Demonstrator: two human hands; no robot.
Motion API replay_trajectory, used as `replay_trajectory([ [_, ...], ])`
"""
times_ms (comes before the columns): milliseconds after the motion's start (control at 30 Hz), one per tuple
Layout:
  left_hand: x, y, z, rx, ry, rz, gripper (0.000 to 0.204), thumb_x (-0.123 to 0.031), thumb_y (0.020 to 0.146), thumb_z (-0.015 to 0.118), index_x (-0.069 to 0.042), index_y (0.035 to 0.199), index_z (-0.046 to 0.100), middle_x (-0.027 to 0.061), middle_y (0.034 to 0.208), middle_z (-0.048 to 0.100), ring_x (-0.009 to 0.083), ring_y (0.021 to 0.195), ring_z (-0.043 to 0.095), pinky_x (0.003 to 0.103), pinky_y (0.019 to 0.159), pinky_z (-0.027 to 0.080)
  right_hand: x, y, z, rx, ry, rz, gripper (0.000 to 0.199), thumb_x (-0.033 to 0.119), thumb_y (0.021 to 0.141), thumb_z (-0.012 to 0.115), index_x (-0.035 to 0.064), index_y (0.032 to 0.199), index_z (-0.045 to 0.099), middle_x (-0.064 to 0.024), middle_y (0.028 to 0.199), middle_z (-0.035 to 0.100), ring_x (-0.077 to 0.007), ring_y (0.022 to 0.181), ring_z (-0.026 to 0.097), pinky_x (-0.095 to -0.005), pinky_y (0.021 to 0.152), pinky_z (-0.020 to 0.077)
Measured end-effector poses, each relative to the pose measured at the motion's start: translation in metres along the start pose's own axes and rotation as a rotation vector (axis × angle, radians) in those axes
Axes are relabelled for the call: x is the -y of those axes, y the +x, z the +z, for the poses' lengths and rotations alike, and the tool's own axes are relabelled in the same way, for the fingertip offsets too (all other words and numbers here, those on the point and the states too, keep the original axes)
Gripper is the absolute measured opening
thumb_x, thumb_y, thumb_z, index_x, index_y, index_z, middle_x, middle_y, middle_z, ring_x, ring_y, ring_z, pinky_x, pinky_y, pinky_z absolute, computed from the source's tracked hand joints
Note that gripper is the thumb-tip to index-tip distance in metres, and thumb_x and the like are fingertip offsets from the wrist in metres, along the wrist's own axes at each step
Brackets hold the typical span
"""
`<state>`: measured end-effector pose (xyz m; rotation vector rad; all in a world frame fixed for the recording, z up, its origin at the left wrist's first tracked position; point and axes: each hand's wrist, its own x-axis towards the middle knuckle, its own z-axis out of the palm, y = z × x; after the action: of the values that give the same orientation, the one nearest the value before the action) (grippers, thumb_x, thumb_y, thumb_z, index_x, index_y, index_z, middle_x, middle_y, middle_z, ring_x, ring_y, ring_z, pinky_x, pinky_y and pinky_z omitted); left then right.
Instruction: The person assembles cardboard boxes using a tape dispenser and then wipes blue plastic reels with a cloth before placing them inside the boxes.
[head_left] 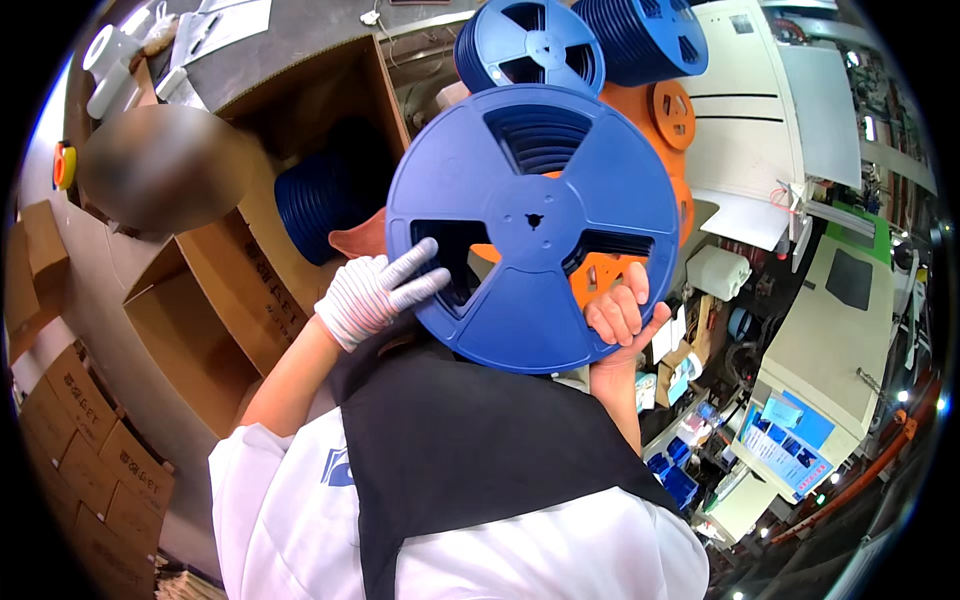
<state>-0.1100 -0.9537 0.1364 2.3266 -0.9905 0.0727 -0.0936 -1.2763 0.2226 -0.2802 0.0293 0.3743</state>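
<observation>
In front of my chest is a thick stack of large blue plastic reels (530, 330), its round front face turned toward me. The flange has a small centre hole and three wide windows. My left hand (375, 290), in a white striped glove, grips the stack's left side, two fingers reaching over the left window. My bare right hand (625, 315) holds the lower right, its fingers curled at the right window and its thumb by the rim. Orange reels (672, 115) show behind the stack and through its windows. The rear of the stack is hidden.
More blue reel stacks (528, 45) stand beyond. On the left, an open cardboard box (300, 90) contains blue reels (315, 205); another open box (190, 330) is nearer. Closed cartons (95, 440) are piled at lower left. Pale machines (835, 310) stand on the right.
</observation>
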Motion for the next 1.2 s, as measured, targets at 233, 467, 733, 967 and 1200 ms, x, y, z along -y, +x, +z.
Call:
replay_trajectory([
  [233, -0.027, 0.010, -0.021, -0.001, 0.100, -0.117, 0.041, -0.021, 0.069, 0.066, -0.014, 0.109, 0.058, 0.0094, 0.124, 0.053, 0.0209, 0.062, 0.062, 0.031, 0.050, 0.049, 0.019, 0.028, 0.001, 0.076, -0.024, 0.118, 0.030, 0.029, 0.084, 0.061, 0.0100, 0.086, 0.038, 0.0047, 0.051, 0.041, -0.0055, 0.038, 0.040, -0.0208, 0.039, 0.0336],
  [467, -0.036, -0.011, 0.022, -0.442, -0.617, -0.490, 0.030, -0.004, 0.080, 0.060, -0.003, 0.110, 0.056, 0.0135, 0.119, 0.059, 0.0225, 0.090, 0.064, 0.030, 0.076, 0.050, 0.009, 0.058, 0.043, -0.540, -0.635, 0.099, 0.057, 0.038, 0.089, 0.051, -0.0005, 0.130, 0.040, -0.0097, 0.082, 0.057, -0.0201, 0.073, 0.056, -0.0331, 0.068, 0.0472],
  [733, -0.023, -0.085, 0.072, -0.761, -2.119, -1.115, 0.028, -0.019, 0.085, 0.064, -0.003, 0.106, 0.056, 0.0150, 0.098, 0.063, 0.0261, 0.095, 0.060, 0.041, 0.086, 0.051, 0.036, 0.034, -0.001, -0.532, -0.643, 0.189, 0.045, 0.022, 0.089, 0.049, -0.0034, 0.126, 0.044, -0.0058, 0.080, 0.057, -0.0146, 0.066, 0.051, -0.0293, 0.063, 0.0446],
  [967, -0.030, -0.143, 0.082, -0.965, -2.113, -1.145, 0.024, -0.018, 0.087, 0.062, -0.004, 0.106, 0.056, 0.0141, 0.102, 0.061, 0.0266, 0.096, 0.060, 0.045, 0.086, 0.051, 0.035, 0.020, -0.017, -0.587, -0.560, 0.199, 0.042, 0.022, 0.088, 0.049, -0.0030, 0.121, 0.046, -0.0054, 0.079, 0.054, -0.0145, 0.066, 0.050, -0.0290, 0.062, 0.0453],
  [1200, -0.006, -0.160, 0.093, -1.014, -1.933, -1.255, 0.022, -0.020, 0.089, 0.059, -0.005, 0.106, 0.057, 0.0135, 0.104, 0.062, 0.0247, 0.091, 0.061, 0.043, 0.081, 0.052, 0.016, 0.018, -0.023, -0.751, -0.678, 0.142, 0.040, 0.020, 0.085, 0.051, 0.0013, 0.119, 0.047, -0.0143, 0.098, 0.061, -0.0225, 0.079, 0.061, -0.0341, 0.068, 0.0532],
])
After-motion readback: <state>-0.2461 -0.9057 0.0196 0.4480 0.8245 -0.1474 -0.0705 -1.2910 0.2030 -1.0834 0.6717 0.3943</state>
